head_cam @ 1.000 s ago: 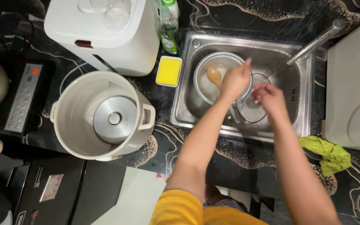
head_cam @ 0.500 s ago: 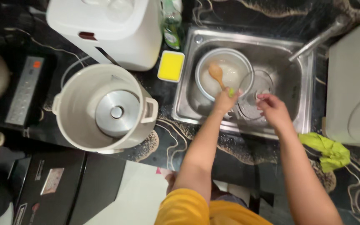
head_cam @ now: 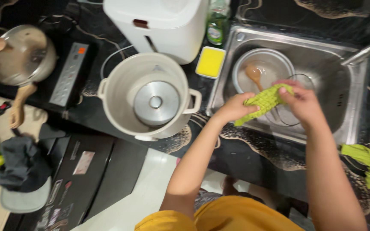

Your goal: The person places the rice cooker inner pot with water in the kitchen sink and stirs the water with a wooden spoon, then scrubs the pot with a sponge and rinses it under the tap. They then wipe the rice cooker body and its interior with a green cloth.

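A round bowl with a wooden spoon (head_cam: pixel 254 75) is sitting just beyond in the steel sink (head_cam: pixel 343 92); my left hand (head_cam: pixel 233 108) and right hand (head_cam: pixel 302 102) are both pinching a green knitted dishcloth (head_cam: pixel 263 101).

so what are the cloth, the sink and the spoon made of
Cloth: soft woven or knitted fabric, yellow-green, with a bumpy waffle-like texture; it bunches between the left hand and right hand.
Sink: looks like stainless steel, grey with a brushed, dully reflective finish.
Spoon: probably wood, matte light brown, though bamboo or plastic can't be ruled out.
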